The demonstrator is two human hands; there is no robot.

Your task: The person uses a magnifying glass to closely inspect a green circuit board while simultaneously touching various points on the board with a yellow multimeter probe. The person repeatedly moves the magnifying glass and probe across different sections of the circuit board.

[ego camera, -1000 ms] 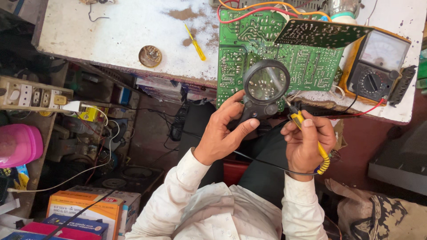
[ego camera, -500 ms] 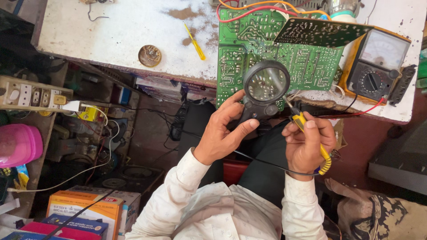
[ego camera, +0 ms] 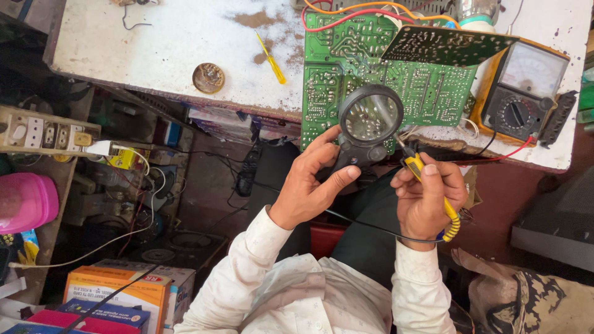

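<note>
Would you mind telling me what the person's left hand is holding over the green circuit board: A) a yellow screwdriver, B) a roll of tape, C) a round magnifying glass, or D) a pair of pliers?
C: the left hand grips the dark handle of a round magnifying glass held over the green circuit board, while the yellow screwdriver lies untouched on the white table.

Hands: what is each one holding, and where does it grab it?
The left hand holds a black magnifying glass by its handle, below the round lens. The right hand pinches a yellow-handled probe near its front end, just behind the tip.
</note>
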